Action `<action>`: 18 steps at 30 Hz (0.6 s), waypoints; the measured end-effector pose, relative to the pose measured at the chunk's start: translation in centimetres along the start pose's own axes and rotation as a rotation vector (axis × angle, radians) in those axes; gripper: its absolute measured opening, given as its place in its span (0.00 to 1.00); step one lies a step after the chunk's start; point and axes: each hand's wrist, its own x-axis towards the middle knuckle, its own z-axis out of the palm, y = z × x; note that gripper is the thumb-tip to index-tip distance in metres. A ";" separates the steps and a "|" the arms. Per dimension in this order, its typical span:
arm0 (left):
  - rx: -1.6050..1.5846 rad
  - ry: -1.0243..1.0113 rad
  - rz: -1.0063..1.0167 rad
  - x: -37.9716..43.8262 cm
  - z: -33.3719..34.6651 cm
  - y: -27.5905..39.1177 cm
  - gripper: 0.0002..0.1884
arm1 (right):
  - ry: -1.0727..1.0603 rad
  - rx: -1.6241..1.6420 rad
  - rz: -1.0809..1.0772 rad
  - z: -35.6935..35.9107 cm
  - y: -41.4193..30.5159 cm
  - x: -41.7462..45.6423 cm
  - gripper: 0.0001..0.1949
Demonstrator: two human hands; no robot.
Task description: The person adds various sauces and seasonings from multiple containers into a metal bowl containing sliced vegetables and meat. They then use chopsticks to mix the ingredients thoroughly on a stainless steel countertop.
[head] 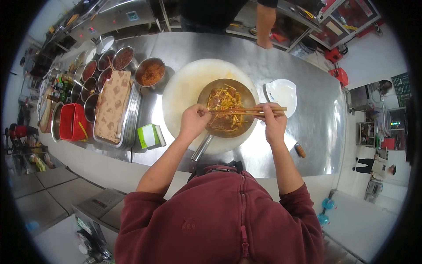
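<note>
A pair of wooden chopsticks (245, 111) lies level across a metal pan (252, 94). Their thick ends are gripped by my right hand (274, 125), at the pan's right side. My left hand (195, 121) is at the pan's left rim, thumb and fingers pinched together at the thin tips; any small morsel between them is hidden. Inside the pan are yellow strips mixed with dark brown pieces of food (227, 99). The pan rests on a round white cutting board (184, 82), its metal handle (202, 147) pointing towards me.
A white dish (282, 94) and a cleaver with a wooden handle (300, 150) lie on the right. Leftward are a green box (148, 136), stacked trays (133, 115), a red bucket (72, 122) and several metal food pots (151, 72). Across the steel table (204, 43), a person's hand (264, 43) touches its edge.
</note>
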 end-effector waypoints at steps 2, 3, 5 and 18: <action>0.015 -0.017 -0.019 0.0 -0.2 0.3 0.08 | -0.006 0.003 -0.013 0.0 -0.1 -0.1 0.09; 0.022 -0.025 -0.029 0.0 -0.3 0.6 0.08 | -0.003 0.010 -0.013 0.0 -0.1 -0.2 0.09; 0.042 -0.036 -0.003 0.1 -0.5 0.7 0.08 | 0.001 0.015 -0.011 0.1 -0.2 -0.3 0.09; -0.477 0.023 -0.092 -2.2 -7.0 6.3 0.07 | 0.173 0.075 -0.006 -1.4 1.4 0.1 0.10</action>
